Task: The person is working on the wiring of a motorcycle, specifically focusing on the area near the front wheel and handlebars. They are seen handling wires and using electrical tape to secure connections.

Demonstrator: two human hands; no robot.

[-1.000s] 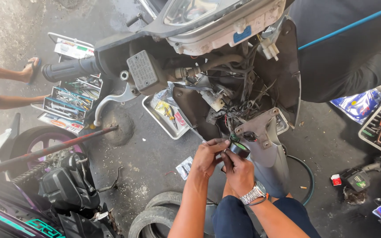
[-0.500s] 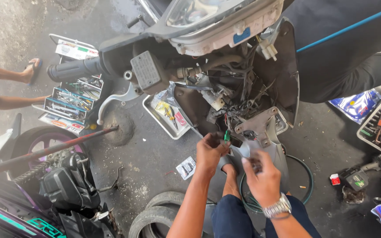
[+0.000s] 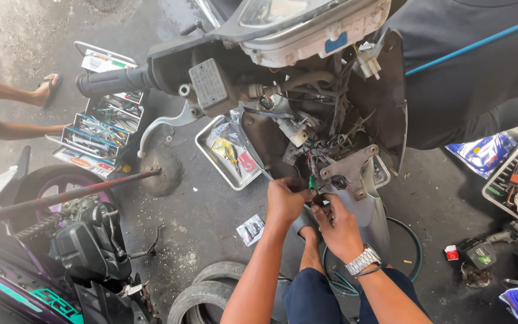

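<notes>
Green connector (image 3: pixel 312 182), small, plastic and boxy on thin tangled wires, sits just below the scooter's grey bracket (image 3: pixel 355 171), pinched between our left hand (image 3: pixel 286 201) and right hand (image 3: pixel 340 231).

wires (image 3: pixel 325 147) crowd above — floor (image 3: pixel 211 210) open left

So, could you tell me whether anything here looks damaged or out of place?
The scooter's front is stripped open, its tangled wiring hanging exposed above both hands. A small printed packet lies loose on the stained concrete floor. Nothing looks spilled.
</notes>
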